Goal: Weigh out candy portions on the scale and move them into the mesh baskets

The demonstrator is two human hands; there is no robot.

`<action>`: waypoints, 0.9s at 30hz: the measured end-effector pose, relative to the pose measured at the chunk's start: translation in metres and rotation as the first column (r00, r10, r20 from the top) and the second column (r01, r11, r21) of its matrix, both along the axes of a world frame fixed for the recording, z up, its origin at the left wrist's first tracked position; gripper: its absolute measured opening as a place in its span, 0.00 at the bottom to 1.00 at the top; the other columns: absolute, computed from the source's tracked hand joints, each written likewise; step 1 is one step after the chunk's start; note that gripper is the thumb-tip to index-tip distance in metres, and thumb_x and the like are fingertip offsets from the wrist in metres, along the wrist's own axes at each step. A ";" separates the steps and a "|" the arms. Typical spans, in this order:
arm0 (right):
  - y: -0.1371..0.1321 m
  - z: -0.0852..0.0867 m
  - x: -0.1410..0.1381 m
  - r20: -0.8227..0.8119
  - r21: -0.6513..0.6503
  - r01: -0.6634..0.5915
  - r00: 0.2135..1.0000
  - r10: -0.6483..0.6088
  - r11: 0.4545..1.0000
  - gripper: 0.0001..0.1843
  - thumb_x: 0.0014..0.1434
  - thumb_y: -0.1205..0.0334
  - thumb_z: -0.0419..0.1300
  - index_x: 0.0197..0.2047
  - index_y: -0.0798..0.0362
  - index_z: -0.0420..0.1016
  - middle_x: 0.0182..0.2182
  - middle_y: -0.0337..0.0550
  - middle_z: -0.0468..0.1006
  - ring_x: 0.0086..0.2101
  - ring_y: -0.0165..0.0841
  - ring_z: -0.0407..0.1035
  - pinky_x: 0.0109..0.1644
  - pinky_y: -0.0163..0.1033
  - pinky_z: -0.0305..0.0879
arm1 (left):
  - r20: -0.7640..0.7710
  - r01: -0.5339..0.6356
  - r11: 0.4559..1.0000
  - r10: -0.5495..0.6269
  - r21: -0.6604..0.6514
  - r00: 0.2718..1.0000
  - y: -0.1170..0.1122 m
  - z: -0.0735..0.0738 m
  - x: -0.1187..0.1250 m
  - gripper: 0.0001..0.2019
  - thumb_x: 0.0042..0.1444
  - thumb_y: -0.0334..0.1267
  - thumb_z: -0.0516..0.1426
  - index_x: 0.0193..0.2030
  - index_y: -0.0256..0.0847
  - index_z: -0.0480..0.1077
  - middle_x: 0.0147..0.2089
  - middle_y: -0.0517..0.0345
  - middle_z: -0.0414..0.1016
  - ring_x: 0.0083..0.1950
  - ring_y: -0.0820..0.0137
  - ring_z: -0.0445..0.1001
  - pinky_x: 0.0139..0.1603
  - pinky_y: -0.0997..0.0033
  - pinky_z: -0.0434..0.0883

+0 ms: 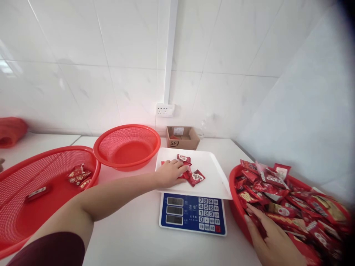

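Observation:
My left hand (172, 173) reaches over the white tray of a weighing scale (213, 173), its fingers curled over small red snack packets. Another red packet with white lettering (196, 177) lies flat beside the fingertips, and one more (183, 158) lies just behind the hand. At the right, my right hand (273, 236) is in a red basin (235, 195) heaped with red wrapped snacks. A dark red packet (258, 226) sits between its thumb and fingers. The scale's blue keypad panel (193, 213) faces me, its display digits too faint to read.
A large red mesh basket (27, 221) at the left holds a few wrapped snacks. Behind it stands a second red mesh basket (127, 147). An open cardboard box (183, 138) is by the tiled wall, under a socket (165, 110). Red material (12, 131) lies far left.

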State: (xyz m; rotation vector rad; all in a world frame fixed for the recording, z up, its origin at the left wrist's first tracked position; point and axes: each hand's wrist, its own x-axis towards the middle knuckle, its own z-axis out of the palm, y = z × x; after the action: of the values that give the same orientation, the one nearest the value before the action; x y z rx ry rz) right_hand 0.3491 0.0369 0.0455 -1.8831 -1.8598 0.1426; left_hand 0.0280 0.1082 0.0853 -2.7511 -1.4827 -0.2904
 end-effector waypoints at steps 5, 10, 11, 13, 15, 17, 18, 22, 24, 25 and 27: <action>0.001 -0.002 0.000 0.017 0.027 -0.005 1.000 0.004 1.000 0.35 0.57 0.39 0.41 0.52 0.53 0.73 0.51 0.55 0.76 0.49 0.49 0.71 0.50 0.55 0.69 | 0.040 -0.015 0.995 0.011 0.094 0.999 0.002 0.007 -0.010 0.14 0.62 0.44 0.54 0.53 0.45 0.67 0.53 0.54 0.73 0.52 0.62 0.70 0.49 0.64 0.69; 0.000 -0.001 0.000 0.026 0.053 -0.025 0.999 0.023 0.998 0.34 0.57 0.39 0.41 0.51 0.53 0.74 0.50 0.55 0.76 0.49 0.49 0.72 0.49 0.55 0.70 | 0.089 -0.174 0.963 0.159 0.205 0.983 0.003 0.032 -0.043 0.14 0.63 0.42 0.53 0.53 0.42 0.67 0.52 0.51 0.72 0.53 0.61 0.68 0.54 0.60 0.66; 0.000 -0.001 0.000 0.029 0.059 -0.028 0.999 0.026 0.998 0.34 0.58 0.40 0.42 0.51 0.53 0.74 0.50 0.54 0.76 0.49 0.49 0.71 0.49 0.55 0.70 | 0.095 -0.228 0.949 0.212 0.217 0.973 0.003 0.038 -0.053 0.13 0.63 0.41 0.52 0.53 0.42 0.67 0.53 0.51 0.72 0.54 0.60 0.67 0.54 0.59 0.65; 0.000 -0.003 0.000 0.037 0.074 -0.028 0.999 0.025 0.997 0.33 0.58 0.40 0.42 0.51 0.53 0.74 0.50 0.54 0.76 0.49 0.49 0.71 0.49 0.55 0.70 | 0.095 -0.339 0.913 0.326 0.226 0.941 0.003 0.047 -0.074 0.14 0.63 0.40 0.51 0.54 0.41 0.66 0.53 0.49 0.72 0.55 0.58 0.67 0.54 0.57 0.66; 0.000 -0.005 0.000 0.040 0.087 -0.029 0.999 0.026 0.996 0.33 0.58 0.40 0.42 0.52 0.53 0.73 0.51 0.54 0.76 0.49 0.49 0.71 0.49 0.55 0.70 | 0.074 -0.435 0.874 0.429 0.216 0.900 0.001 0.050 -0.094 0.16 0.63 0.40 0.50 0.56 0.40 0.65 0.53 0.47 0.72 0.55 0.55 0.68 0.52 0.54 0.66; 0.000 -0.008 0.001 0.041 0.097 -0.039 0.999 0.035 0.994 0.32 0.59 0.40 0.42 0.52 0.53 0.72 0.50 0.53 0.76 0.49 0.49 0.71 0.50 0.55 0.69 | 0.034 -0.504 0.841 0.508 0.198 0.861 0.000 0.047 -0.107 0.21 0.62 0.43 0.51 0.60 0.39 0.62 0.55 0.42 0.71 0.56 0.50 0.68 0.54 0.47 0.64; 0.000 -0.008 0.001 0.044 0.101 -0.046 0.998 0.041 0.994 0.32 0.59 0.41 0.42 0.53 0.53 0.72 0.50 0.53 0.76 0.49 0.49 0.71 0.50 0.55 0.69 | 0.010 -0.526 0.830 0.534 0.189 0.846 -0.001 0.044 -0.111 0.24 0.62 0.45 0.52 0.62 0.38 0.60 0.58 0.39 0.69 0.59 0.47 0.66 0.57 0.42 0.61; 0.001 -0.009 0.002 0.072 0.104 -0.049 0.997 0.041 0.993 0.32 0.59 0.41 0.42 0.52 0.53 0.72 0.50 0.53 0.77 0.48 0.48 0.72 0.48 0.53 0.70 | -0.072 -0.515 0.844 0.529 0.151 0.846 0.000 0.029 -0.100 0.30 0.61 0.51 0.52 0.66 0.42 0.55 0.69 0.42 0.55 0.71 0.48 0.46 0.66 0.38 0.43; 0.001 -0.008 0.001 0.081 0.118 -0.040 0.996 0.030 0.992 0.31 0.59 0.42 0.42 0.51 0.53 0.73 0.49 0.53 0.77 0.48 0.48 0.72 0.46 0.52 0.71 | -0.093 -0.438 0.893 0.447 0.099 0.890 0.003 0.024 -0.080 0.30 0.62 0.54 0.49 0.67 0.42 0.53 0.71 0.44 0.51 0.73 0.51 0.41 0.68 0.44 0.42; 0.000 -0.006 0.000 0.083 0.122 -0.034 0.996 0.024 0.992 0.31 0.59 0.42 0.42 0.51 0.52 0.73 0.49 0.52 0.77 0.47 0.48 0.72 0.46 0.52 0.71 | -0.090 -0.385 0.921 0.389 0.060 0.917 0.005 0.023 -0.068 0.31 0.63 0.55 0.48 0.68 0.41 0.53 0.72 0.44 0.49 0.73 0.52 0.41 0.69 0.46 0.42; -0.001 -0.003 -0.002 0.084 0.118 -0.027 0.996 0.017 0.993 0.31 0.59 0.42 0.43 0.51 0.52 0.74 0.48 0.52 0.78 0.47 0.47 0.73 0.46 0.51 0.71 | -0.054 -0.268 0.963 0.267 -0.031 0.962 0.011 0.021 -0.040 0.33 0.63 0.57 0.45 0.69 0.41 0.50 0.72 0.43 0.47 0.73 0.52 0.41 0.68 0.48 0.45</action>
State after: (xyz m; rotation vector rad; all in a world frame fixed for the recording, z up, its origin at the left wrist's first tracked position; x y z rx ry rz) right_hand 0.3475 0.0363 0.0423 -1.8132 -1.9001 -0.0397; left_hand -0.0120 0.1191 0.1062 -2.5198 -1.8368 -0.1903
